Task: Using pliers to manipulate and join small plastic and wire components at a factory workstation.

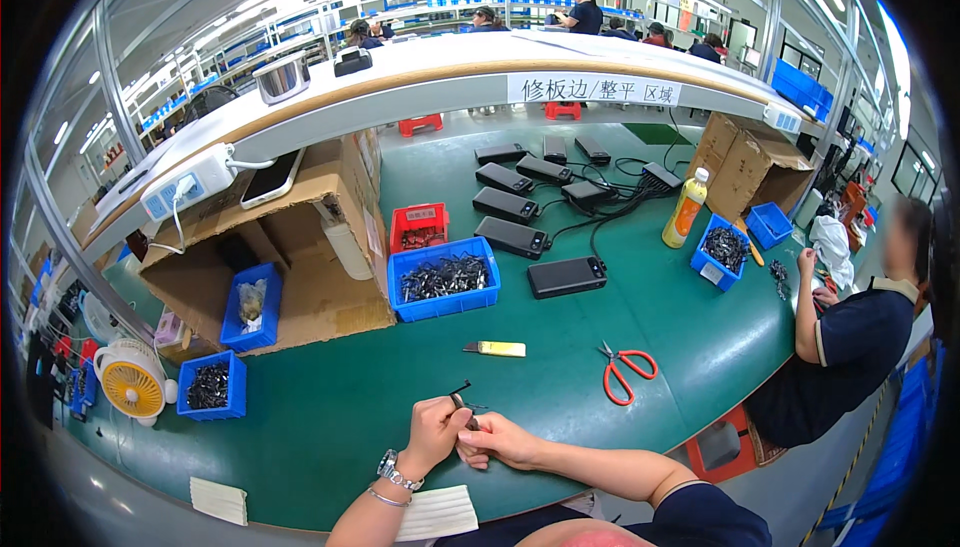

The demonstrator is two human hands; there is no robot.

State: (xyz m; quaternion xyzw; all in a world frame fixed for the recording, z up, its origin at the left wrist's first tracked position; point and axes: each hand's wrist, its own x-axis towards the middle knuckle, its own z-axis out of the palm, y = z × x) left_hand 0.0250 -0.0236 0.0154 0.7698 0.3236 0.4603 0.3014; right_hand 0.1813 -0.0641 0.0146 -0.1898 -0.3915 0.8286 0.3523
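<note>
My left hand (436, 431) and my right hand (498, 440) meet over the near edge of the green table. The fingers of both are closed around a small dark piece (460, 400), with thin black ends sticking out above the fingers. Its lower part is hidden, so its kind does not show. Beyond the hands lies a yellow-handled utility knife (496, 349). Farther right, red-handled scissors (628, 377) rest with their blades slightly apart. A folded white cloth (440, 513) is under my left wrist, which wears a watch and a bracelet.
Blue bins (445, 304) of small black parts and a red bin (420, 211) stand on the table (350, 387). Behind are several black power packs (567, 277) with cables and a yellow bottle (686, 209). A fan (131, 381) stands left; a co-worker (840, 347) sits right.
</note>
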